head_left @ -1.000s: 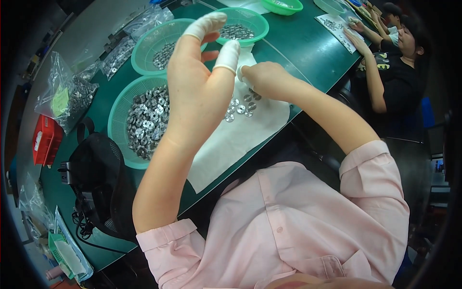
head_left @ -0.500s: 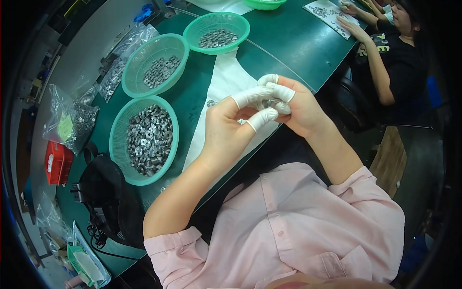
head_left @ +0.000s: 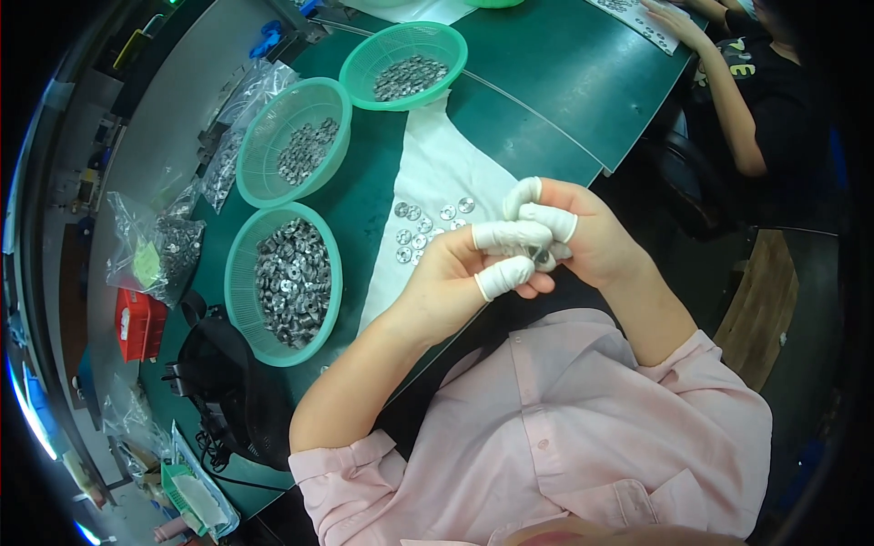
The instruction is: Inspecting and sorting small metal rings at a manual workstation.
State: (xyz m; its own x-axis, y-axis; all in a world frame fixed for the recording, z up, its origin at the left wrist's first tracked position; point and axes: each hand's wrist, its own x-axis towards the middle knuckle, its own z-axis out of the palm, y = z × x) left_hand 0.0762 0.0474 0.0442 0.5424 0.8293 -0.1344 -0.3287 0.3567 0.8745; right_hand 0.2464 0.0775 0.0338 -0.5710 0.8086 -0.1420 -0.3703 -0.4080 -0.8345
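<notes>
My left hand (head_left: 455, 278) and my right hand (head_left: 583, 232) meet over the table's near edge, white finger cots on several fingertips. Between the fingers shows a small shiny metal disc (head_left: 540, 256), partly covered. Both hands are closed around it; whether there is more than one piece cannot be made out. Beyond my left hand, several round metal discs (head_left: 420, 241) with centre holes lie flat and spread out on a white cloth (head_left: 428, 155).
Three green mesh baskets (head_left: 337, 300) of metal pieces stand along the left. Beside them are clear bags of parts (head_left: 177, 250), a red bin (head_left: 139, 325) and a black bag (head_left: 228, 382). A co-worker's arm (head_left: 728, 100) reaches over discs on a white sheet (head_left: 637, 20) at far right.
My hands have shifted slightly right and nearer to me, uncovering more discs on the cloth. The whole view has also shifted a little. Both hands keep gripping at the same spot.
</notes>
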